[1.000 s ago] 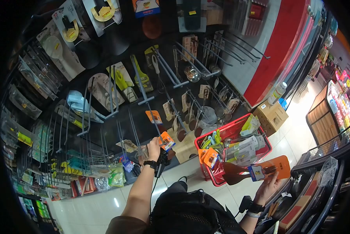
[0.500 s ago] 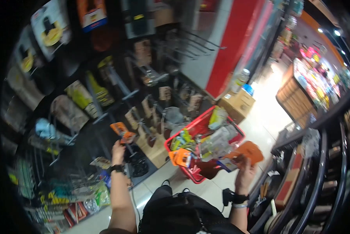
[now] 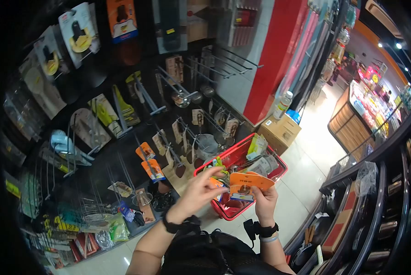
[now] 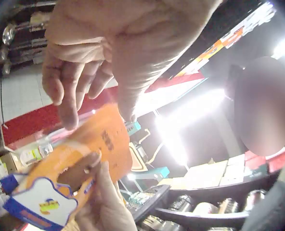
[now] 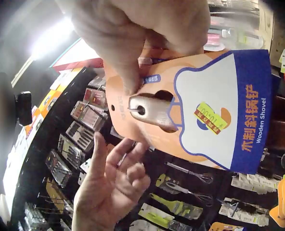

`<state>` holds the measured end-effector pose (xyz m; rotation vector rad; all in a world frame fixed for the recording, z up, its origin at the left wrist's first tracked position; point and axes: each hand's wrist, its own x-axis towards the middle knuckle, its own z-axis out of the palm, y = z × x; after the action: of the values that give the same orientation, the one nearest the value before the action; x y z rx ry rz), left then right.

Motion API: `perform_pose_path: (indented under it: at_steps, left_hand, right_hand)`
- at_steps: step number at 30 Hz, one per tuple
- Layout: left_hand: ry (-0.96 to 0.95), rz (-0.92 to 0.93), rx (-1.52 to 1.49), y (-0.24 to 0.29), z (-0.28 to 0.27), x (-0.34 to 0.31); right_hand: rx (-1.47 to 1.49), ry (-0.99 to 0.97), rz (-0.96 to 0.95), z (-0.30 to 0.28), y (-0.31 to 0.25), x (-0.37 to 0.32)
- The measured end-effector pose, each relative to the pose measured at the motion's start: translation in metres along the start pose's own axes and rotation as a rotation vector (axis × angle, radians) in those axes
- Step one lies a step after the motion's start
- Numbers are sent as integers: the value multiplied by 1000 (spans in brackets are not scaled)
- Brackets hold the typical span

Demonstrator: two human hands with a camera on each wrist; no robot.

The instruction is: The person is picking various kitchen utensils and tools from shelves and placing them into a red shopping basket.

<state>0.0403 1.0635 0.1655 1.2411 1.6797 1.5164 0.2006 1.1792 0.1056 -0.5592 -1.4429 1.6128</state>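
My right hand point(image 3: 266, 201) pinches a wooden spatula on an orange card point(image 3: 244, 185) between thumb and fingers. In the right wrist view the card's label reads "Wooden Shovel", and the brown handle point(image 5: 152, 110) shows through its cutout. A second orange edge shows behind the front card in the head view. Just left of the card is my left hand point(image 3: 198, 195), its fingers loosely extended and holding nothing. Its fingertips are right by the card's edge in the right wrist view. Below both hands stands a red shopping basket point(image 3: 282, 170) with packaged utensils in it.
Two orange-carded utensils point(image 3: 152, 170) hang from a hook left of my left hand. Metal display hooks point(image 3: 168, 85) jut from the dark rack ahead. A cardboard box point(image 3: 281, 130) with a bottle point(image 3: 283, 104) stands beyond the basket. Shelves of goods point(image 3: 338, 233) line the right side.
My left hand has left the orange-carded utensils on the hook and moved right to beside the spatula card. The right hand has brought the spatula leftward, over the basket's near side.
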Motion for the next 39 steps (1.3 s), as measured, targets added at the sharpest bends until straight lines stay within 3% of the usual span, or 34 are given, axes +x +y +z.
perform_pose_path:
  at_steps: [3, 6, 8, 10, 11, 15, 17, 22, 29, 31, 35, 39]
  left_hand:
    - [55, -41, -130, -16, 18, 7]
    - [105, -35, -186, -10, 17, -7]
    - [108, -33, -169, 4, -5, -20]
    - [87, 15, -163, 13, -35, -38]
    - [107, 38, -60, 5, -53, -51]
    - [310, -42, -319, 15, -100, -103]
    - [306, -26, -245, 3, -117, -119]
    - [293, -381, -34, -71, -118, -127]
    - [570, -477, 293, -253, -104, -135]
    - [667, -416, 494, -263, -105, -128]
    - [764, -388, 343, -274, -115, -104]
    - [786, -382, 412, -269, -126, -84]
  right_hand:
    - [-113, 12, 88, 3, -3, -3]
    - [-16, -6, 24, -9, 11, -2]
    - [29, -10, 18, -10, 12, 0]
    - [127, 160, -24, -9, 1, 2]
    - [132, 156, -15, -12, -1, 3]
    - [225, 240, -86, -32, -12, 8]
    - [254, 246, -106, -40, -21, 10]
    - [323, 167, -108, -58, -30, 14]
    - [281, 166, -50, -48, -26, 8]
    - [259, 163, -38, -44, -27, 5]
    - [232, 184, -58, -43, -25, 2]
    - [215, 230, -49, -37, -29, -4]
